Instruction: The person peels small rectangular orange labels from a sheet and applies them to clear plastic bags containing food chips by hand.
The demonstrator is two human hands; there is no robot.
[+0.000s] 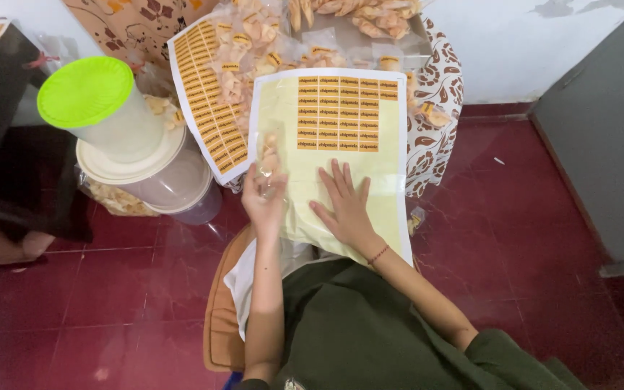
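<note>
The left hand (263, 204) pinches a small clear snack bag (269, 160), which rises above its fingers. The right hand (346, 209) lies flat, fingers spread, on the yellow sticker sheet (341, 137).

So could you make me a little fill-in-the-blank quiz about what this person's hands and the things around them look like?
1. The left hand holds up a small clear ____ of snacks.
2. The right hand lies flat on the pale yellow sticker sheet, whose remaining stickers are ____ in colour.
3. The tall plastic container at the left has a bright ____ lid.
4. The floor is tiled in dark ____.

Missing words: bag; orange; green; red
</note>
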